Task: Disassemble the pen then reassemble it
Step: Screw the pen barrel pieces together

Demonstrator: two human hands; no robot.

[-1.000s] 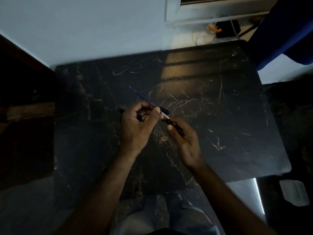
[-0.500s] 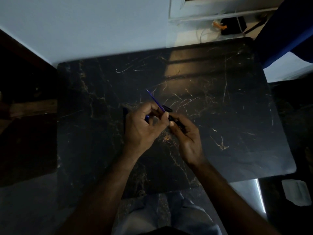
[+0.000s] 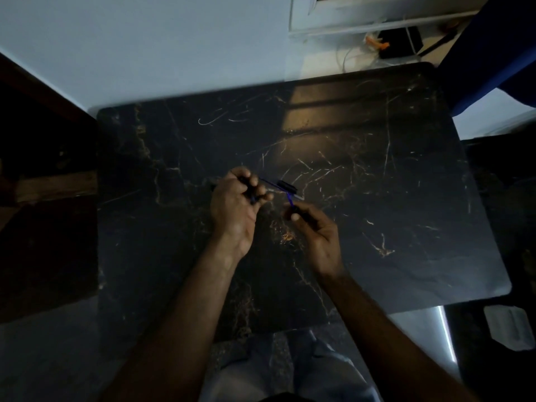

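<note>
Over the middle of the black marble table [image 3: 377, 198], my right hand [image 3: 316, 230] pinches the dark pen barrel [image 3: 303, 214] between thumb and fingers. A short length of the thin blue refill [image 3: 289, 199] sticks out of the barrel's upper end. My left hand [image 3: 236, 207] is a little to the left, with its fingers curled round a dark pen part [image 3: 251, 195] whose end shows left of the hand. A small black pen piece [image 3: 285, 185] lies on the table just beyond both hands. The dim light hides finer detail.
The table's far edge meets a pale wall [image 3: 145, 53]. Cables and a black box [image 3: 397, 42] sit behind the far right corner, next to blue fabric [image 3: 499, 53]. Dark furniture [image 3: 43, 184] stands to the left. My knees [image 3: 290, 367] are below the near edge.
The long blue refill stuck up to the left before; now only a short length shows above the barrel. My hands were touching and have moved apart.
</note>
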